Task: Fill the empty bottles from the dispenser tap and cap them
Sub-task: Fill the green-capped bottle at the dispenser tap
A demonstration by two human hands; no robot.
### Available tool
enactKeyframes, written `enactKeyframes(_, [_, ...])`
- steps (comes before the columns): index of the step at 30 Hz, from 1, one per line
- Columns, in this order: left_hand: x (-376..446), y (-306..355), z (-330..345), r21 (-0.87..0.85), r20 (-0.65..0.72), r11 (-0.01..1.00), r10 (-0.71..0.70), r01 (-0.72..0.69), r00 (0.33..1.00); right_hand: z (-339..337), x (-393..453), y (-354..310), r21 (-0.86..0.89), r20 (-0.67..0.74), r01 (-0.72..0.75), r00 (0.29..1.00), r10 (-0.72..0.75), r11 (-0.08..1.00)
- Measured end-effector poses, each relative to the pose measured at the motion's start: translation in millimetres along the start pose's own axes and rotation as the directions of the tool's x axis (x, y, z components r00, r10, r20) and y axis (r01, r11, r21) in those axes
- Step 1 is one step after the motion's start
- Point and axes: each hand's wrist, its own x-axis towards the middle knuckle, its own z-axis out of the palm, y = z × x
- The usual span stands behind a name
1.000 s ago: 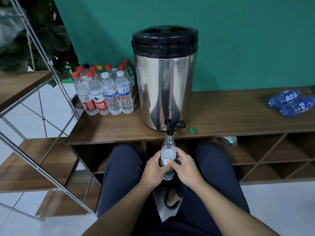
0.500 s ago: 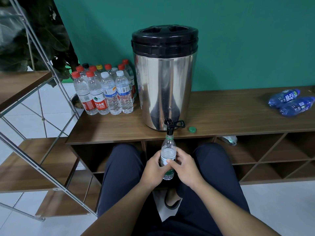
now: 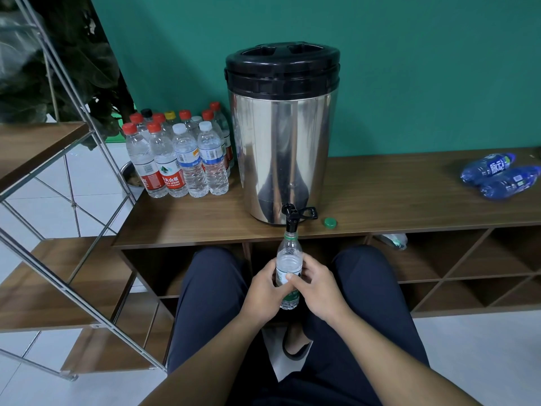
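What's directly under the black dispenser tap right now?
The clear plastic bottle with a green neck ring, uncapped, its mouth right at the black dispenser tap. Left hand and right hand grip its middle, covering most of the label. Water level unclear.

bottle (image 3: 289, 259) under tap (image 3: 291, 219), cap (image 3: 330, 222) right

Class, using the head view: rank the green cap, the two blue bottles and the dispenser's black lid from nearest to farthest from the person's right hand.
1. green cap, on the shelf top just right of the tap, above the right hand.
2. black lid, atop the dispenser, further back.
3. blue bottles, lying at the far right.
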Motion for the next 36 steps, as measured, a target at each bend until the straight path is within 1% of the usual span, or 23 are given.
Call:
enactKeyframes(13, [-1.4, 2.2, -1.2, -0.006, -0.002, 1.0, 0.017, -0.017, 1.0, 1.3, 0.8, 1.7, -0.011, -0.003, 0.003, 1.0, -0.003, 1.0])
enactKeyframes(36, [-0.9, 1.3, 0.5, -0.027, 0.001, 1.0, 0.008, -0.008, 1.0, 1.5, 1.1, 3.6, -0.033, -0.016, 0.003, 1.0, -0.003, 0.999])
